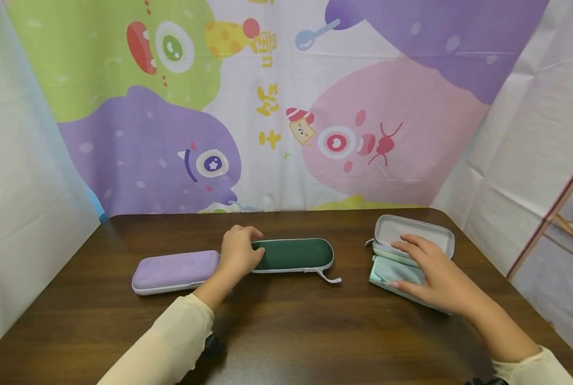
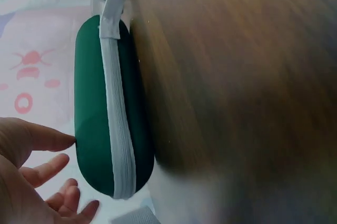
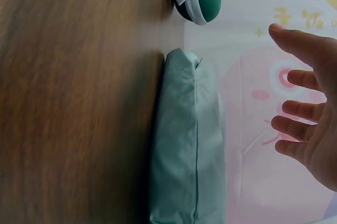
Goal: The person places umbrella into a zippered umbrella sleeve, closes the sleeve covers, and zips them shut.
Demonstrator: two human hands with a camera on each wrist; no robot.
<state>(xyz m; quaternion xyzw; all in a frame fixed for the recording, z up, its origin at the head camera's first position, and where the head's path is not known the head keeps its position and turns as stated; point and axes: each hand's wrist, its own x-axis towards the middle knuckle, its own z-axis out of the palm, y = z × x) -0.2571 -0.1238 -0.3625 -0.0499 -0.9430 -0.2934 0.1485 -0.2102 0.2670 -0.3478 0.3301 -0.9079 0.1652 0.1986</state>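
Note:
A dark green zippered case [image 1: 293, 254] lies closed on the table, its pale zip pull hanging off the front right. My left hand [image 1: 238, 250] is at its left end, fingers loosely bent; in the left wrist view the thumb tip appears to meet the case's edge. Over on the right, my right hand [image 1: 435, 278] is held above a mint-green fabric pouch [image 3: 181, 145], fingers spread and gripping nothing. Behind that pouch stands an opened case with a grey-lined lid [image 1: 438, 233], partly hidden by the fingers.
A closed lilac zippered case [image 1: 176, 269] lies left of the green one, close to my left hand. All the cases rest on a dark wooden table [image 1: 286, 331]. A cartoon-printed curtain [image 1: 267, 176] hangs along the table's back edge.

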